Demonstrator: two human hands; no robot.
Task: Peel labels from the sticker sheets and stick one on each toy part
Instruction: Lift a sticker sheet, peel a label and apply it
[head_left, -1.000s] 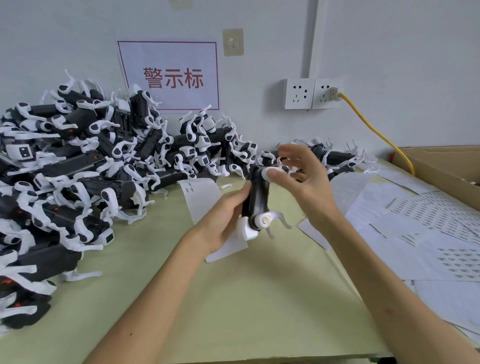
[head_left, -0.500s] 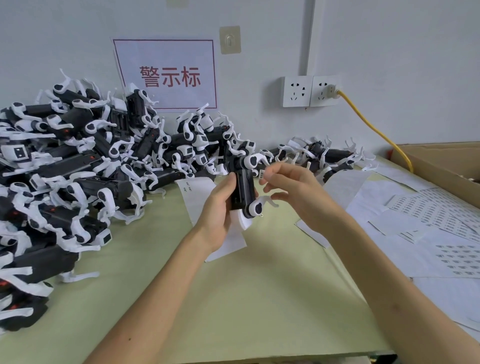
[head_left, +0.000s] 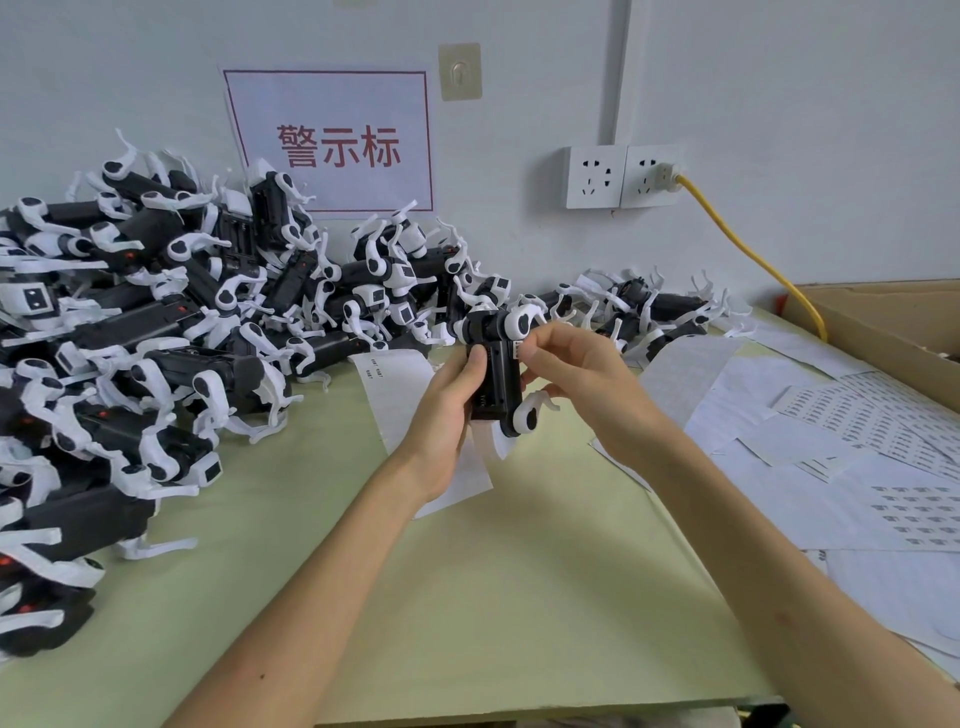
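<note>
My left hand (head_left: 447, 410) grips a black toy part with white legs (head_left: 497, 379), holding it upright above the green table. My right hand (head_left: 576, 369) pinches a small white label (head_left: 518, 349) against the part's upper right side, thumb and forefinger on it. A long sticker sheet (head_left: 400, 395) lies on the table behind and under my left hand, partly hidden. Several more sticker sheets (head_left: 857, 415) lie spread out on the right.
A big pile of black-and-white toy parts (head_left: 156, 322) fills the left and back of the table (head_left: 493, 597). A smaller heap (head_left: 649, 306) lies behind my hands. A cardboard box (head_left: 893, 322) stands at the right, with a yellow cable (head_left: 753, 260) running from the wall sockets.
My right hand has come down from the part's top, fingers spread, and now pinches a label onto its side. My left hand has turned the part more upright.
</note>
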